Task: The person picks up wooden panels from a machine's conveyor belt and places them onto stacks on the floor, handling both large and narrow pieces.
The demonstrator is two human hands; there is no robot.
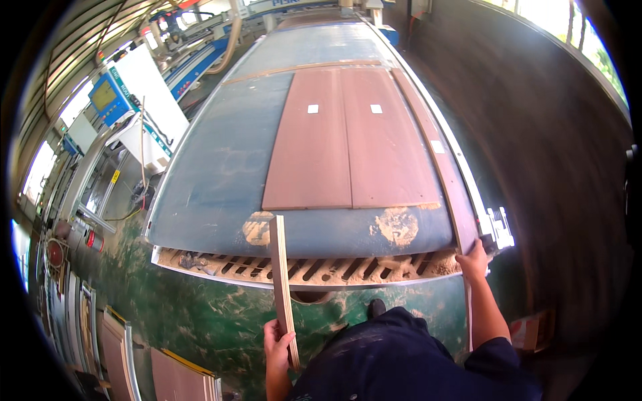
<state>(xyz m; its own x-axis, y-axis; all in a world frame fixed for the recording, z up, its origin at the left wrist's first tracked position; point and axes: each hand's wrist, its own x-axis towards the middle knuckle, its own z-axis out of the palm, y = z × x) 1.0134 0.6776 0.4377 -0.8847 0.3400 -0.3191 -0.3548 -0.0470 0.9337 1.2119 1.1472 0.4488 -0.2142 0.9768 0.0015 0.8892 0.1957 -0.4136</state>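
Observation:
My left hand (278, 339) is closed around the lower part of a narrow wooden strip (281, 281). The strip stands up at a slant, and its top end overlaps the front of the blue-grey conveyor belt (207, 180). At the belt's front right corner, my right hand (474, 259) grips a long, narrow reddish-brown board (441, 167). That board lies along the belt's right side, and its near end juts past the front edge beside my arm. Two wide reddish-brown panels (311, 160) lie side by side left of it, each with a small white label.
A slotted tray (321, 269) strewn with sawdust runs below the belt's front end. Panels (177, 377) lean at the lower left. A blue-and-white control cabinet (150, 100) stands at the left. A metal bracket (500, 229) sticks out at the right corner. A carton (531, 332) is on the floor.

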